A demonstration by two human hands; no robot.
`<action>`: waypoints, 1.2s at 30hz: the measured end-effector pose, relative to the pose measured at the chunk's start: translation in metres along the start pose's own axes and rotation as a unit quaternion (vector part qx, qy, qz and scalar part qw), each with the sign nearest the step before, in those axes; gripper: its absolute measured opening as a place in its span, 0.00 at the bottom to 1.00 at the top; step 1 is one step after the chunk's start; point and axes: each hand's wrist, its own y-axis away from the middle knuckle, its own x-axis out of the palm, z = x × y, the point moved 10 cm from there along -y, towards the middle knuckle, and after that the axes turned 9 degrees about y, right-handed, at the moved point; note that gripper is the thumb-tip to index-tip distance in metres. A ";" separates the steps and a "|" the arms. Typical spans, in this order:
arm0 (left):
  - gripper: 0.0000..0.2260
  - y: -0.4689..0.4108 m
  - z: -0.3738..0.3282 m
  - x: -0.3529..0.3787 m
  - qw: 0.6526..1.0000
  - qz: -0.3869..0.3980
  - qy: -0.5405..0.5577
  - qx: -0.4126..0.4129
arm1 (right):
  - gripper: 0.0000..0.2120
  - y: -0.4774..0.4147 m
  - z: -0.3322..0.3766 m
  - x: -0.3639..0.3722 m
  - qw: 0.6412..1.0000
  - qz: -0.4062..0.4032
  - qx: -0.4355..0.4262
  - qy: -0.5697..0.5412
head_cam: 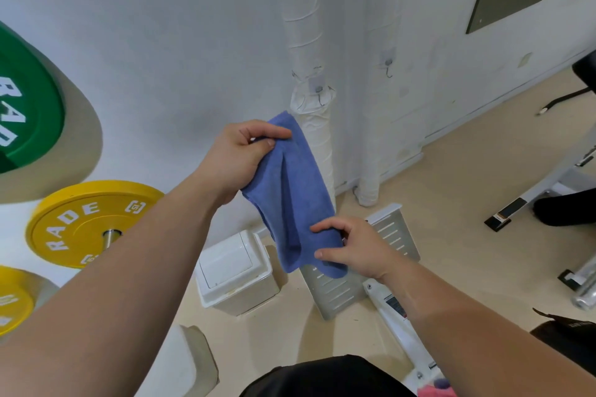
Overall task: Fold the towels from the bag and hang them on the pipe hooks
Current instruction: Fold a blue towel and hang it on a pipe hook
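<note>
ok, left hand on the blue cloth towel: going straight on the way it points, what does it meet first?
Likely the white wrapped vertical pipe, just below its small metal hook. The left hand pinches the blue cloth towel, so the cloth's top corner would touch first. Depth is unclear.

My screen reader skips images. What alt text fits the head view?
A blue towel hangs between two bare hands: the left hand pinches its top, the right hand its lower end. Behind stands a white wrapped pipe with a hook.
</note>
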 end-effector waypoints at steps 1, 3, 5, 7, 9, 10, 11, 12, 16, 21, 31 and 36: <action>0.17 -0.001 0.003 -0.005 1.000 -0.016 0.012 -0.005 | 0.15 0.000 -0.006 0.004 1.000 0.003 0.004 0.018; 0.16 -0.003 0.010 -0.015 0.999 -0.048 0.011 -0.014 | 0.10 0.000 -0.011 0.008 0.998 0.004 -0.005 0.062; 0.15 -0.004 0.022 -0.029 0.996 -0.082 -0.022 -0.021 | 0.08 0.001 -0.015 0.005 0.997 0.003 -0.005 0.073; 0.15 -0.001 0.040 -0.045 0.992 -0.110 -0.049 -0.041 | 0.10 0.003 -0.023 -0.008 0.998 -0.014 0.016 0.053; 0.15 0.005 0.063 -0.056 0.988 -0.120 -0.060 -0.071 | 0.13 0.005 -0.035 -0.025 0.998 -0.035 0.048 0.014; 0.16 0.010 0.073 -0.059 0.987 -0.121 -0.063 -0.086 | 0.15 0.007 -0.042 -0.033 0.997 -0.043 0.064 -0.016; 0.16 0.014 0.082 -0.060 0.986 -0.121 -0.063 -0.098 | 0.17 0.009 -0.049 -0.039 0.994 -0.051 0.080 -0.055; 0.17 0.018 0.090 -0.060 0.985 -0.121 -0.058 -0.108 | 0.18 0.011 -0.054 -0.045 0.988 -0.063 0.097 -0.098; 0.18 0.033 0.117 -0.053 0.985 -0.102 -0.029 -0.138 | 0.17 0.023 -0.064 -0.065 0.950 -0.144 0.139 -0.238; 0.21 0.052 0.124 -0.006 0.992 -0.011 -0.072 -0.102 | 0.19 0.024 -0.054 -0.067 0.955 -0.182 0.134 -0.192; 0.20 0.086 0.100 0.078 0.995 0.047 -0.086 -0.015 | 0.14 0.013 0.019 -0.049 0.972 -0.193 0.075 -0.109; 0.22 0.092 0.084 0.086 0.998 0.037 -0.054 -0.016 | 0.13 0.014 0.028 -0.050 0.966 -0.217 0.078 -0.117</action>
